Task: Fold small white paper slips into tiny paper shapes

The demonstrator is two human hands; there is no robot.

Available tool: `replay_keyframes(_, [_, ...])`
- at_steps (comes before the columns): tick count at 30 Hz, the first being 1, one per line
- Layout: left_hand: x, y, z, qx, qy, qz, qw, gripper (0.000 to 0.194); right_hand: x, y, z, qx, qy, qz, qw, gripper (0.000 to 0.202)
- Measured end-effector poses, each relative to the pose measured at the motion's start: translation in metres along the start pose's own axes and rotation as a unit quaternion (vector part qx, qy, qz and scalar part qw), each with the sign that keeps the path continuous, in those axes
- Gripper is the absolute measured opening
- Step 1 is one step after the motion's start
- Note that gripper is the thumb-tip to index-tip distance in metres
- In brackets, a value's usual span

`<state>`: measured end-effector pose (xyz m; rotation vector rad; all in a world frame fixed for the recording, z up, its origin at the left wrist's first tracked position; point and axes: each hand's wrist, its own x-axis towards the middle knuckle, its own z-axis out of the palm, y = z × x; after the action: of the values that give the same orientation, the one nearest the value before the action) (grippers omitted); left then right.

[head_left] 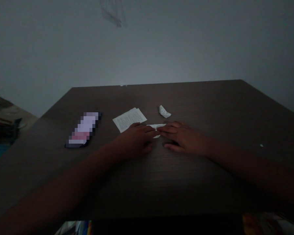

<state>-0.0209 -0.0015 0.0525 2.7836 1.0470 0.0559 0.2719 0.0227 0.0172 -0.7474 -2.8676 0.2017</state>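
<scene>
A small piece of white paper (156, 126) lies on the dark wooden table, largely covered by my fingers. From the left, my left hand (138, 140) rests over its left part, fingers stretched out and pressing it down. My right hand (183, 137) lies on its right part, fingers extended and flat, with the thumb apart on the tabletop. Both sets of fingertips nearly meet over the paper. Just beyond them sits a small folded paper piece (164, 112). Printed paper sheets (128, 120) lie beside my left hand, slightly overlapping.
A phone (84, 129) with a lit, blurred screen lies on the left of the table (205, 101). A tiny white scrap (261, 145) is at the right. Behind the far edge rises a pale wall (161, 49). Colourful items show below the near edge.
</scene>
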Motion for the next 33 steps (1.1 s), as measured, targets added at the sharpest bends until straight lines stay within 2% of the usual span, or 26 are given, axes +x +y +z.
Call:
replay_keyframes(6, [0.000,0.004,-0.003,0.029,-0.026,0.000,0.999,0.040,0.001,0.001,-0.001,-0.008,-0.008,0.008,1.000,0.056])
replay_keyframes(15, [-0.001,0.005,0.001,0.075,-0.020,0.010,0.997,0.038,0.000,-0.002,-0.005,-0.038,-0.022,0.063,0.997,0.054])
replay_keyframes(20, [-0.002,0.004,0.004,0.072,-0.005,0.015,0.997,0.035,-0.001,-0.002,-0.006,-0.027,-0.014,0.073,0.997,0.053])
replay_keyframes(25, [-0.002,-0.002,-0.002,0.043,-0.013,0.025,0.999,0.025,0.000,-0.002,-0.007,-0.023,-0.013,0.079,0.997,0.052])
replay_keyframes(28, [0.000,-0.007,-0.003,-0.004,0.009,0.001,1.000,0.027,0.001,-0.002,-0.007,-0.027,-0.016,0.075,0.997,0.053])
replay_keyframes(33, [0.004,-0.013,0.005,-0.042,0.061,-0.029,0.997,0.030,0.002,0.000,-0.006,-0.029,-0.012,0.062,0.998,0.053])
